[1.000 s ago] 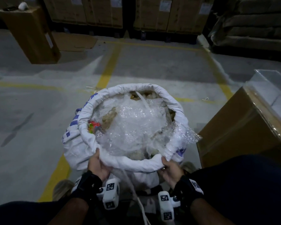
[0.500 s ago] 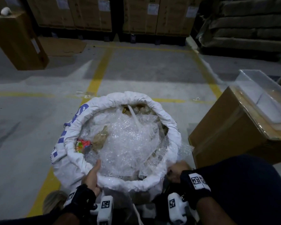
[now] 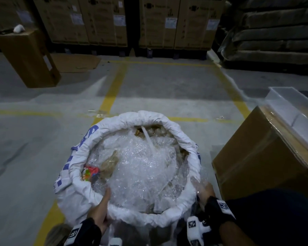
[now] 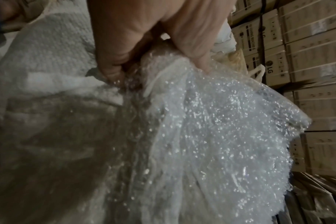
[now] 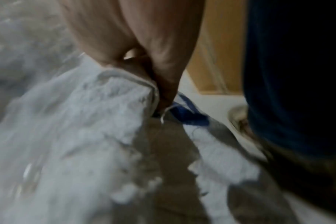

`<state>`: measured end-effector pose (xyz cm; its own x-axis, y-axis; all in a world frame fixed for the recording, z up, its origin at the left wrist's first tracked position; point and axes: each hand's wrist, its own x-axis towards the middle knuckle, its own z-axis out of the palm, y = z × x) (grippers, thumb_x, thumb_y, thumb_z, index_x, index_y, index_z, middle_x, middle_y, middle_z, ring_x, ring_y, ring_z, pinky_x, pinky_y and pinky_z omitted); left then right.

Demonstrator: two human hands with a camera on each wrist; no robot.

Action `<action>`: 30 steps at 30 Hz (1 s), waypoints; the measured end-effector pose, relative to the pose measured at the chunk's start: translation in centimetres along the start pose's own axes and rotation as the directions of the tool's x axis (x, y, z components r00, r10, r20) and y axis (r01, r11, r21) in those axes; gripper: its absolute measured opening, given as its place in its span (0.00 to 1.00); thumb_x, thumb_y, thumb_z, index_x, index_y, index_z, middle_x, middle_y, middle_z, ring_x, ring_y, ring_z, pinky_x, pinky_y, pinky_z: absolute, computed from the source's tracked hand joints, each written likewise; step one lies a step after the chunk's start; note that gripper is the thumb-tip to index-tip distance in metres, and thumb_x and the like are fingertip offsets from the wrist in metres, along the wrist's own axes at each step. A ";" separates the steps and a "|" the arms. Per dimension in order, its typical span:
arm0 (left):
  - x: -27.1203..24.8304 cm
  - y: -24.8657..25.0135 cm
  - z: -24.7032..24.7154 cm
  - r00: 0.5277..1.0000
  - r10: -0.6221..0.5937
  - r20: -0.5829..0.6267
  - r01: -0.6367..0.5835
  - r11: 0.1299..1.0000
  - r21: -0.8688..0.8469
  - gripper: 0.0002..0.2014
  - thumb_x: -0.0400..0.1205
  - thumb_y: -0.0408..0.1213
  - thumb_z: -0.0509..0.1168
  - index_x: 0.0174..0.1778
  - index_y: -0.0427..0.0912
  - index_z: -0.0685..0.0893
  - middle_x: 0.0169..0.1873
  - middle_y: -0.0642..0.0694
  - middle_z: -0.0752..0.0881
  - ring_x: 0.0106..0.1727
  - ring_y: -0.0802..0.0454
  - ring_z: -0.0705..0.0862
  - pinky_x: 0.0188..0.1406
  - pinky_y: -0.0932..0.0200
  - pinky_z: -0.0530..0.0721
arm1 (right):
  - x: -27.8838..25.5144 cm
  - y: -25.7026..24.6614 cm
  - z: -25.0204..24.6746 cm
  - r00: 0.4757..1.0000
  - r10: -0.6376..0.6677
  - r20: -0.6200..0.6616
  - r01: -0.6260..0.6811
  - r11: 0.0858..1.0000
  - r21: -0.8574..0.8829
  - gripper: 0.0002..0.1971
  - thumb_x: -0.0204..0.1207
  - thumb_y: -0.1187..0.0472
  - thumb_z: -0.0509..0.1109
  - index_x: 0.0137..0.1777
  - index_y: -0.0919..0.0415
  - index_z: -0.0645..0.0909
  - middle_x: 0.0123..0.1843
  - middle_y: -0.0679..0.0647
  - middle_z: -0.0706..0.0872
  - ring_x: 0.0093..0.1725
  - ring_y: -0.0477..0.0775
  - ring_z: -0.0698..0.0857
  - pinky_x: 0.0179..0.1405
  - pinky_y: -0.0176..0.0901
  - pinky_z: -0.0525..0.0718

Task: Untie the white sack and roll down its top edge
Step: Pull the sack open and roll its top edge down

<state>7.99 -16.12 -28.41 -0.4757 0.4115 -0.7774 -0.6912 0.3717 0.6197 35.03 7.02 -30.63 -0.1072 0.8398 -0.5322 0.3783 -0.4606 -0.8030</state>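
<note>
Bubble wrap (image 3: pixel 140 174) hides the contents of the sack (image 3: pixel 78 197), which stands upright, mouth up. Left hand (image 3: pixel 100 208) and right hand (image 3: pixel 205 191) each grip its rolled rim; right fingertips are blurred.

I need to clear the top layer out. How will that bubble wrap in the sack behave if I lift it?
The bubble wrap is probably floppy: it lies crumpled, draping in folds. Likely light for its bulk, mounding above the white sack rim. Glossy, so possibly slippery.
</note>
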 end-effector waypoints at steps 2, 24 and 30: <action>-0.2 0.1 0.3 1.000 0.007 -0.008 -0.007 1.000 -0.007 0.39 0.61 0.64 0.76 0.58 0.35 0.84 0.48 0.33 0.90 0.46 0.33 0.90 0.48 0.33 0.86 | -0.5 -0.5 -0.8 0.993 0.066 0.102 -0.070 0.997 0.040 0.17 0.76 0.56 0.71 0.56 0.71 0.82 0.48 0.67 0.87 0.49 0.67 0.86 0.51 0.61 0.86; -0.1 5.7 -3.6 0.812 0.486 -0.324 0.038 0.509 0.860 0.44 0.67 0.74 0.62 0.51 0.30 0.81 0.43 0.30 0.87 0.42 0.37 0.85 0.38 0.54 0.77 | 2.3 -4.6 0.9 0.951 -0.222 -0.216 -0.019 0.655 -0.755 0.10 0.82 0.62 0.62 0.49 0.64 0.85 0.47 0.60 0.87 0.48 0.59 0.87 0.47 0.46 0.87; -0.5 6.2 -3.4 0.803 0.477 -0.358 0.059 0.533 0.844 0.42 0.71 0.69 0.64 0.56 0.28 0.79 0.53 0.28 0.85 0.53 0.34 0.85 0.49 0.49 0.81 | 3.0 -4.4 0.6 0.980 -0.038 -0.195 -0.042 0.920 -0.391 0.26 0.81 0.47 0.61 0.61 0.73 0.79 0.58 0.71 0.83 0.57 0.68 0.83 0.57 0.52 0.81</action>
<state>2.14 -16.82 -24.57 -0.9062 0.2098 -0.3671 0.0622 0.9249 0.3751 32.47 11.38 -28.89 0.0599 0.8967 -0.4386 0.7115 -0.3465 -0.6113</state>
